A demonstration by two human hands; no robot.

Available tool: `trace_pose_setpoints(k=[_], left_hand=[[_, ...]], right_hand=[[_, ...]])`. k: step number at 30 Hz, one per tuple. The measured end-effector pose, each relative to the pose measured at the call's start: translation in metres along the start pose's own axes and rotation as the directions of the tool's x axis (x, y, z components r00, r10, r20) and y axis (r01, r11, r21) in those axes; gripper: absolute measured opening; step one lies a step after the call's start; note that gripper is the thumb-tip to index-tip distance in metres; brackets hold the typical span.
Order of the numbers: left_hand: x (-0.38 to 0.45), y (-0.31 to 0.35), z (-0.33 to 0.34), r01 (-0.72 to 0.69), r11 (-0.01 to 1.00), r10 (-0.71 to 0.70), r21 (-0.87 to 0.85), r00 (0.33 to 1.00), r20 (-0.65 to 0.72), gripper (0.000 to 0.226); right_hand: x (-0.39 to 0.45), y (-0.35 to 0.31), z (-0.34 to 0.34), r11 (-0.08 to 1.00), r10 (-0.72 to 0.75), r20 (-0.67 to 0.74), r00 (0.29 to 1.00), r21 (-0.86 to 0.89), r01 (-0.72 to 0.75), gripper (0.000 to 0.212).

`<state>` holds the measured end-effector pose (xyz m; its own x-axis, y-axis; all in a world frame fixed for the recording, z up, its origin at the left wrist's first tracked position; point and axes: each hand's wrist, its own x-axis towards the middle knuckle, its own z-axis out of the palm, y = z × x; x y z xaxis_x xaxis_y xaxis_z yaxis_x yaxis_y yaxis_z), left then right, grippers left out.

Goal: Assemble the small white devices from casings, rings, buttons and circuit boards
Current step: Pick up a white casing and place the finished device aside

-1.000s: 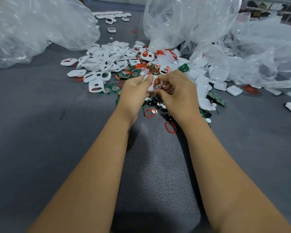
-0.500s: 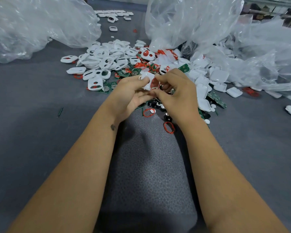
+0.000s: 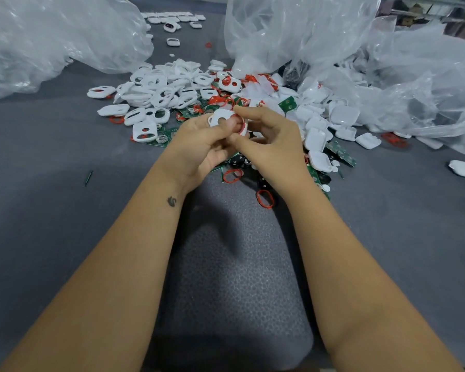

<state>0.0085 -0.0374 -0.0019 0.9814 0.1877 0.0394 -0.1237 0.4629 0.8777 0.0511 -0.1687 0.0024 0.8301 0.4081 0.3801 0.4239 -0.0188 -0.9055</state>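
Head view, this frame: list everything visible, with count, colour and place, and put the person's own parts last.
held casing: one, white, with cut-outs, between both hands
held ring: one, red, at the held casing's right edge
casing pile: many, white, with cut-outs, behind the hands to the left
closed shells: many, white, right of the hands
circuit boards: several, green, scattered through the heap
loose rings: at least two near the wrists, red, more in the heap
buttons: a few, black, under the hands
plastic bags: several, clear, far left, centre and right
table: one, grey
left hand: grips the held casing
right hand: pinches the held ring
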Motion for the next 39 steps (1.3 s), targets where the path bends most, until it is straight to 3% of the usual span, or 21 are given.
trace_pose_setpoints(k=[3,9,19,24,28,33,39], left_hand=[[0.001,0.0,-0.002,-0.009,1.0,0.009,-0.023,1.0,-0.006,0.012],[0.0,0.001,-0.005,-0.001,0.999,-0.003,0.047,0.997,0.074,0.017],[0.001,-0.003,-0.003,-0.056,0.985,0.044,0.165,0.996,0.073,0.016],[0.0,-0.007,-0.002,-0.196,0.921,0.176,0.338,0.98,0.087,0.028],[0.002,-0.009,0.0,-0.242,0.846,0.248,0.476,0.967,0.052,0.035],[0.001,-0.011,0.004,-0.253,0.862,0.271,0.439,0.962,0.023,0.029],[0.004,-0.003,-0.007,-0.211,0.918,0.296,0.337,0.928,-0.225,0.015]], right_hand=[[0.003,0.001,-0.002,0.98,0.045,0.061,0.997,0.191,-0.056,0.035],[0.005,0.005,-0.006,0.917,0.111,0.078,0.991,0.376,-0.132,0.038],[0.004,0.003,-0.007,0.941,0.092,-0.003,0.996,0.327,-0.086,0.031],[0.006,0.005,-0.008,0.94,0.115,0.04,0.993,0.318,-0.122,0.03],[0.007,0.005,-0.007,0.963,0.129,0.004,0.992,0.24,-0.126,0.019],[0.009,0.005,-0.005,0.984,0.107,-0.11,0.988,0.153,-0.089,0.018],[0.011,0.007,-0.014,0.943,0.09,-0.033,0.995,-0.318,-0.096,0.021]])
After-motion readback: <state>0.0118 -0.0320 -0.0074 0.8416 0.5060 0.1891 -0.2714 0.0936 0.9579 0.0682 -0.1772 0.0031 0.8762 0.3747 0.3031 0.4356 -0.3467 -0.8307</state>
